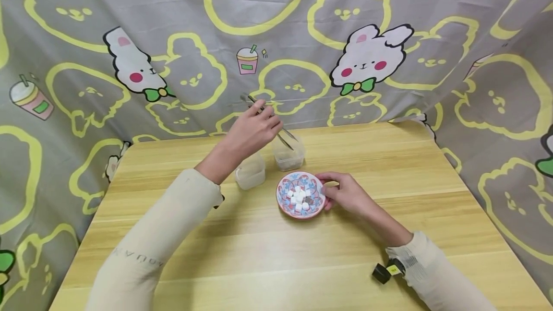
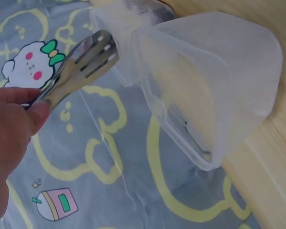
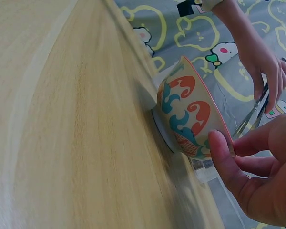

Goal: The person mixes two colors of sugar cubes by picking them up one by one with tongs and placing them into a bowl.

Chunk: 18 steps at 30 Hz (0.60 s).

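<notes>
My left hand grips a pair of metal tongs. Their slotted tips point down into the far clear plastic container; whether anything is between them I cannot tell. A second translucent container stands just left of it, below my left wrist. My right hand pinches the right rim of a patterned red-and-blue bowl, thumb outside. The bowl rests on the table in front of the containers. Several small white cubes lie in it, with a darker greyish piece among them.
The wooden table reaches back to a grey curtain with yellow outlines and cartoon rabbits. The curtain also hangs along both sides. A black device with a yellow label sits at my right wrist.
</notes>
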Each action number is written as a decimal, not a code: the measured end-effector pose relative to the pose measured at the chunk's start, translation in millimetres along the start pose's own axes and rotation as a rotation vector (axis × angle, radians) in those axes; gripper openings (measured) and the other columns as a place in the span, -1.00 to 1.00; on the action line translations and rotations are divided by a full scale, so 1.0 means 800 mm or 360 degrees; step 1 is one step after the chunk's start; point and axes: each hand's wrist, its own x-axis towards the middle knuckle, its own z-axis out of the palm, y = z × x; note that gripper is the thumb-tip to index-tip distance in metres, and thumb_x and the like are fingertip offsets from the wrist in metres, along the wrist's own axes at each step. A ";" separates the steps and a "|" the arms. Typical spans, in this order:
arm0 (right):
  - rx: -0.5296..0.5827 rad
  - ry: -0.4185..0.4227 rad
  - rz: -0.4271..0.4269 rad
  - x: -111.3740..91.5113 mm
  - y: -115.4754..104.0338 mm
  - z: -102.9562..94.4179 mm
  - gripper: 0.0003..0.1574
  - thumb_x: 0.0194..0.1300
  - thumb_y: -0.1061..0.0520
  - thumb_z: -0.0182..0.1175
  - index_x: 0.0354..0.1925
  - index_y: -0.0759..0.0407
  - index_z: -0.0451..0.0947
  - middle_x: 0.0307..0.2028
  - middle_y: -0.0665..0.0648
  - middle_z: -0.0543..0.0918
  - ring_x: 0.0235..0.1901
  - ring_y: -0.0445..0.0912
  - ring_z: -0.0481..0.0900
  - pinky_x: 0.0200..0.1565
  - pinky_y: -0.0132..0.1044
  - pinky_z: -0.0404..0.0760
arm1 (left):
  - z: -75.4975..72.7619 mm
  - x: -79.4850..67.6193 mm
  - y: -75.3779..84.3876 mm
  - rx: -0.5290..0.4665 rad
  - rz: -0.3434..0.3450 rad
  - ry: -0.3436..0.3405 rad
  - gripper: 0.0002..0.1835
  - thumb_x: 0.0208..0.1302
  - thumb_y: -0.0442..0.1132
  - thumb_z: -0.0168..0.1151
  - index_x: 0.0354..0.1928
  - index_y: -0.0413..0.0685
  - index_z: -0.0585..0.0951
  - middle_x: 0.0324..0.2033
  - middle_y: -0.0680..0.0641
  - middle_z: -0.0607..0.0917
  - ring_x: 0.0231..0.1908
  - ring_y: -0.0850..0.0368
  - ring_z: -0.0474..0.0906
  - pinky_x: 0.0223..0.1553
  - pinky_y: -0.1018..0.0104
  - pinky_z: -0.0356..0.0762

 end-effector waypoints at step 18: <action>-0.0014 0.0000 0.0009 0.000 0.000 -0.002 -0.42 0.46 0.34 0.11 0.39 0.42 0.40 0.22 0.47 0.59 -0.51 -0.07 0.69 -0.35 -0.11 0.77 | 0.001 0.031 0.015 0.0134 0.0374 -0.0183 -0.64 0.53 -0.46 0.05 0.04 0.14 0.70 -0.04 0.15 0.74 0.22 0.06 0.50 0.64 -0.01 -0.03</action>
